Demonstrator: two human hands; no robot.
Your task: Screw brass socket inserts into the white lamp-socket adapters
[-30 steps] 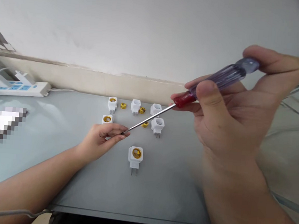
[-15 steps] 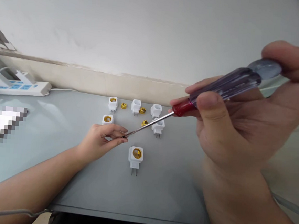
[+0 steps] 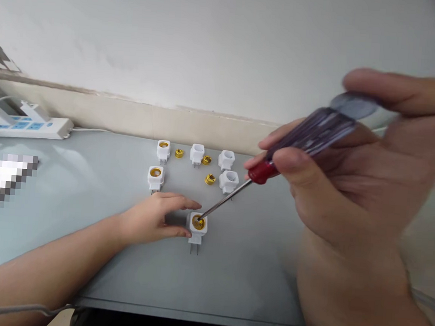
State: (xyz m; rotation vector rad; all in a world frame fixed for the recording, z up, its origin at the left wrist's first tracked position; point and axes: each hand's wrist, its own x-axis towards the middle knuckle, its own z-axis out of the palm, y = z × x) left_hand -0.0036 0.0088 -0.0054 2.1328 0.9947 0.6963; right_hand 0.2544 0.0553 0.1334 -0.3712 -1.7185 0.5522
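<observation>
My right hand [image 3: 337, 167] is closed round a screwdriver [image 3: 313, 133] with a clear purple and red handle. Its metal shaft slants down to the left, and the tip is at the brass insert of a white plug-in lamp socket [image 3: 195, 239]. This socket lies nearest the table's front, its two prongs pointing towards me. My left hand [image 3: 160, 218] is open beside it, thumb at its left side and fingers just behind it. Whether the fingers touch the socket is hard to tell. Any screw at the tip is too small to make out.
Behind are more white lamp sockets, including one with a brass insert [image 3: 156, 178] and one without [image 3: 229, 181]. Loose brass inserts [image 3: 210, 179] lie among them. A power strip [image 3: 50, 129] and a blurred-out flat object [image 3: 1, 183] are at left; a wall [image 3: 211, 52] stands behind.
The screwdriver tip has moved from my left fingertips down and right to the front socket's insert. My left hand has opened and shifted towards that socket.
</observation>
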